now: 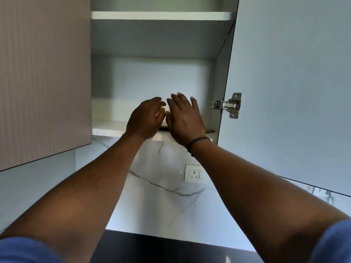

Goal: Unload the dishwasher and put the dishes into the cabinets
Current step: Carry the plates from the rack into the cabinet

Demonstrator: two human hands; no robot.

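Both my arms reach up into an open wall cabinet. My left hand (145,118) and my right hand (183,118) hover side by side over the lower shelf (108,128), fingers spread and relaxed, holding nothing. A dark flat dish (209,129) lies on that shelf beneath my hands; only its rim shows at the right and between my wrists (164,128). Whether my palms touch it cannot be told. A dark band circles my right wrist.
The cabinet door (294,88) stands open on the right, with a metal hinge (228,105). A closed brown door (43,76) is at the left. An upper shelf (161,15) sits above. Below are a marble backsplash, a wall socket (193,172) and a dark counter (161,249).
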